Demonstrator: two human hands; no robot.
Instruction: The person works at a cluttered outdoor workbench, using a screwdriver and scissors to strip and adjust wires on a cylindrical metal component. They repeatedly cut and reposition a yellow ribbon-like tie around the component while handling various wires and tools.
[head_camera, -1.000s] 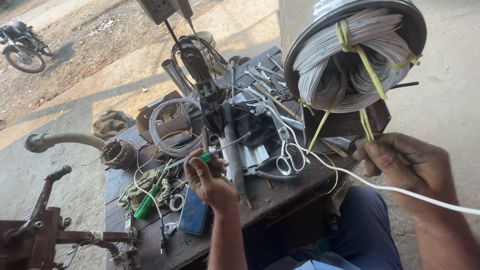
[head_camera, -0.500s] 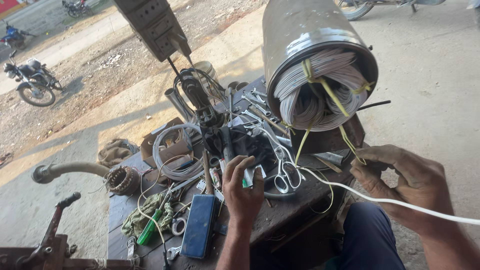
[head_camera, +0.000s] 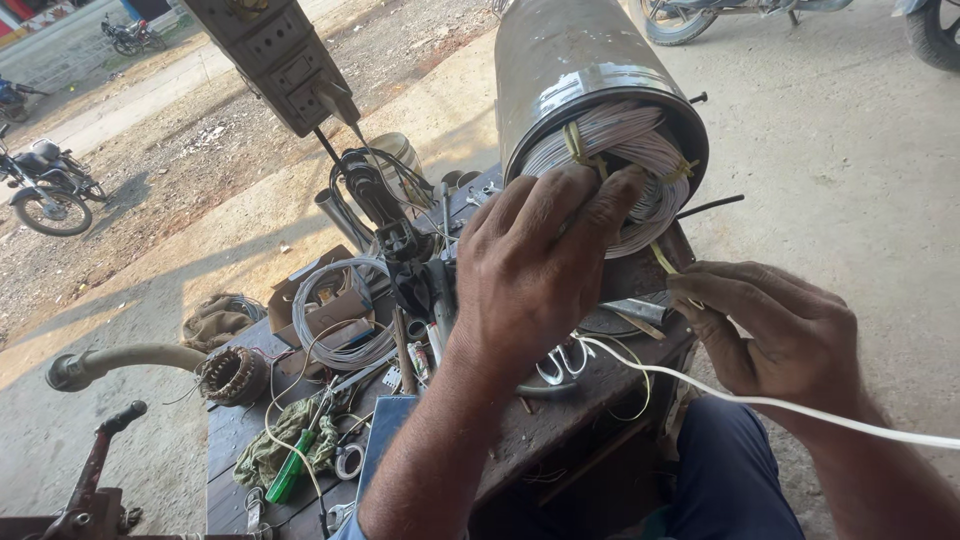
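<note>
A metal motor cylinder (head_camera: 575, 75) lies on its side on the workbench (head_camera: 590, 395), its open end packed with white wire windings (head_camera: 650, 165) tied with yellow cord. My left hand (head_camera: 535, 270) is raised against that open end, fingertips pressing on the windings. My right hand (head_camera: 775, 335) sits just below the cylinder, pinching a yellow tie (head_camera: 665, 262) with a white wire (head_camera: 800, 405) trailing from it to the right edge of the view.
The bench holds a coil of grey wire (head_camera: 335, 320), scissors (head_camera: 560, 365), a green-handled screwdriver (head_camera: 285, 478), a blue flat case (head_camera: 385, 435) and several loose tools. A small rotor on a curved pipe (head_camera: 225, 372) lies at left. Motorbikes (head_camera: 50, 195) stand on the dirt ground behind.
My left hand has lifted off the tools on the bench and moved up and right onto the windings. My right hand stays on the tie and white wire.
</note>
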